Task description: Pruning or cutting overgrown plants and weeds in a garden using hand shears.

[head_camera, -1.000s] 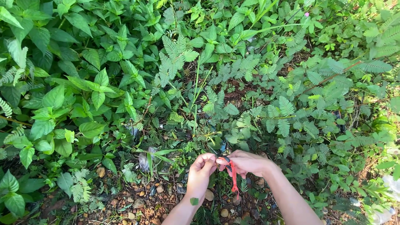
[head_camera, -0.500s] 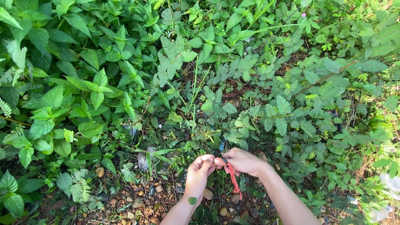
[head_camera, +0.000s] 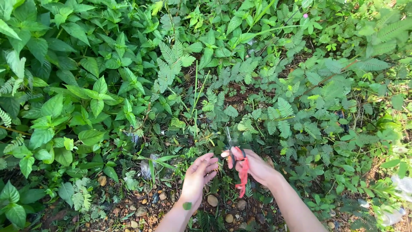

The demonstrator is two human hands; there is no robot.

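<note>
Starting at the left, your broad-leaved green plants (head_camera: 64, 103) and the patch of brown soil and pebbles (head_camera: 141, 206) lie well apart from the work; your left hand (head_camera: 198, 174) comes next, palm down, fingers loosely spread and holding nothing, its fingertips near the low feathery green weed stems (head_camera: 210, 139) and perhaps brushing them, though you cannot tell for sure; those stems look thin, soft and light, so I judge they bend at a touch and are best pinched low, close to the soil; just to the right, your right hand (head_camera: 253, 166) is closed round the small scissors with red-orange plastic handles (head_camera: 241, 165), fingers through the loops, the thin metal blades pointing up into the weeds; the tool looks light and stiff, its blades sharp, so keep your grip on the handles; ferny leaves (head_camera: 283, 116) fill the ground further right.
</note>
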